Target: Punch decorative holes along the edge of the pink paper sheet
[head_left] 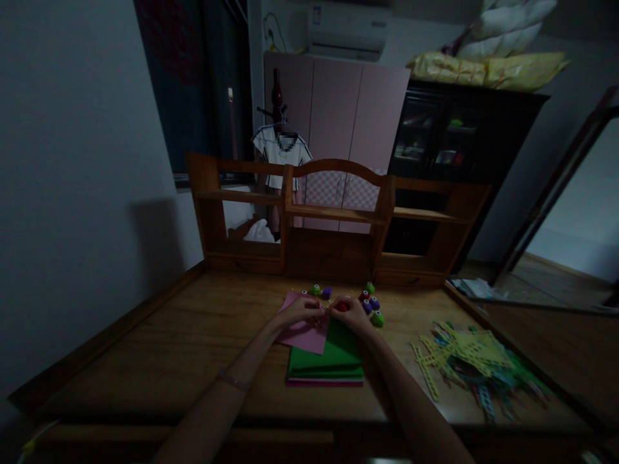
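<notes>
My left hand (300, 310) hovers over a pink sheet (307, 338), its fingertips pinched together against those of my right hand (352, 314). What the left fingertips hold is too small to make out. A small red ball-like piece (343, 307) shows within the curled fingers of my right hand. Beneath both hands, the pink sheet lies partly across a stack of green sheets (326, 364), with pink edges showing below. Close to the right hand sit several small googly-eyed balls, including a green one (378, 318) and a purple one (374, 303).
Behind the left hand are another green eyed ball (315, 290) and a purple one (327, 293). A heap of yellow, green and blue punched strips (476, 354) covers the right side of the wooden table (207, 335). A wooden shelf (333, 211) stands along the back edge.
</notes>
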Motion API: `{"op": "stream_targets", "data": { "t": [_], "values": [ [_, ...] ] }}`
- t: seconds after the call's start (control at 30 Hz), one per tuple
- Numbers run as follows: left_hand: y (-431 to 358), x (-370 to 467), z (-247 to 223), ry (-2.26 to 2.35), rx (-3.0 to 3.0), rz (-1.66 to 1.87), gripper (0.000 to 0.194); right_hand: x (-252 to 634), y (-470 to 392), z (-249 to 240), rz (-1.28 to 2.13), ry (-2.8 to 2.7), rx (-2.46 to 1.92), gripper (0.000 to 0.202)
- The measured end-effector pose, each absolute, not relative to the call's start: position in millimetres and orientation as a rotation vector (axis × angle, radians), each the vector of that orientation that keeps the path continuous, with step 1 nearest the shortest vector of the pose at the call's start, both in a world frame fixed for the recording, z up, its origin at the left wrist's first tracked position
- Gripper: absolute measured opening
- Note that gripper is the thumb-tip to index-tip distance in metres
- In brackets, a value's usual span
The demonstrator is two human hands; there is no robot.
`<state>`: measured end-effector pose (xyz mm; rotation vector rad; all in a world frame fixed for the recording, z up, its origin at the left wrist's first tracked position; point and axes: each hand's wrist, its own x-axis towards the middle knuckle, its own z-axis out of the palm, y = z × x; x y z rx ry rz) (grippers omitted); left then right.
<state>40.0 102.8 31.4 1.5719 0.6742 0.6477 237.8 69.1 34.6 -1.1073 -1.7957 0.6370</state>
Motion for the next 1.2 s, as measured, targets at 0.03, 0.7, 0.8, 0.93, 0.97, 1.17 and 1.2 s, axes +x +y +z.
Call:
{"op": "stream_targets", "data": {
  "t": [0.03, 0.7, 0.8, 0.93, 0.97, 1.17, 1.2],
  "values": [
    [103, 39, 32, 0.666, 1.578, 0.636, 0.040, 238, 70, 34, 0.635, -1.790, -1.108, 0.015],
    [104, 41, 30, 0.720, 1.589, 0.633, 0.050, 234, 65, 39, 0.636, -1.849, -1.078, 0.013],
    [106, 41, 27, 0.699, 1.582, 0.639, 0.050, 233, 63, 40, 0.607, -1.850, -1.094, 0.013],
    [109, 41, 23, 0.695, 1.568, 0.652, 0.049, 232, 62, 40, 0.556, -1.855, -1.115, 0.012],
    [109, 41, 22, 0.690, 1.571, 0.652, 0.048, 232, 62, 40, 0.543, -1.857, -1.114, 0.012],
    [110, 41, 22, 0.700, 1.612, 0.673, 0.046, 234, 63, 40, 0.489, -1.893, -1.106, 0.012],
    [109, 41, 22, 0.704, 1.611, 0.672, 0.047, 234, 62, 40, 0.486, -1.900, -1.106, 0.013]
  ]
}}
